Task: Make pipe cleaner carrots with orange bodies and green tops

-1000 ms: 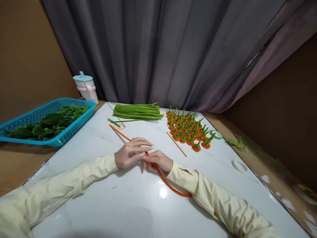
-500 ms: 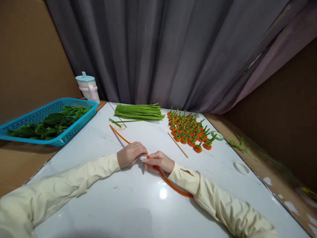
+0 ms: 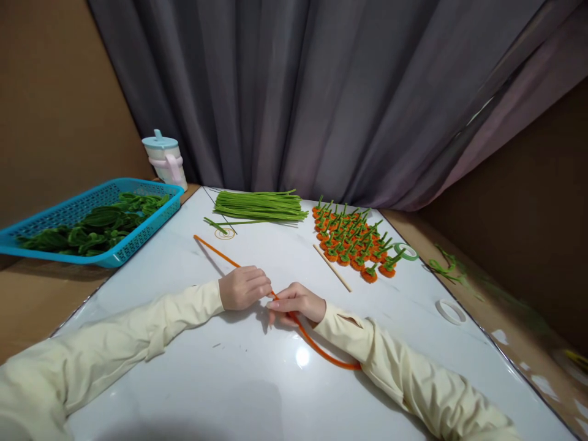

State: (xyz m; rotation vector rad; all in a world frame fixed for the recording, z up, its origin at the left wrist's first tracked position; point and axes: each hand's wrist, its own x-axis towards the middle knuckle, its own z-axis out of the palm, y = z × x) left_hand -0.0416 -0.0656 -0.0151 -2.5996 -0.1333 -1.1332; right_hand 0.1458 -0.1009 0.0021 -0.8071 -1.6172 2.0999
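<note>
An orange pipe cleaner (image 3: 321,353) runs through both hands over the white table (image 3: 220,386). Its straight end sticks out up and left past my left hand (image 3: 245,287), whose fingers are closed around it. My right hand (image 3: 297,304) pinches the same strand between thumb and fingers, a short gap to the right. From there the strand curves down and passes under my right sleeve. A thin wooden stick (image 3: 331,267) lies beyond my right hand, beside rows of small orange pieces with green stems (image 3: 353,242).
A bundle of green pipe cleaners (image 3: 261,206) lies at the back. On the left stands a blue basket (image 3: 114,256) of green leaf shapes, with a lidded cup (image 3: 166,160) behind it. Tape rolls, one green (image 3: 406,251) and one white (image 3: 451,312), sit near the right edge.
The straight end of the orange pipe cleaner has swung a little to the left and lower. Both hands keep hold of it, and the gap between them is slightly wider.
</note>
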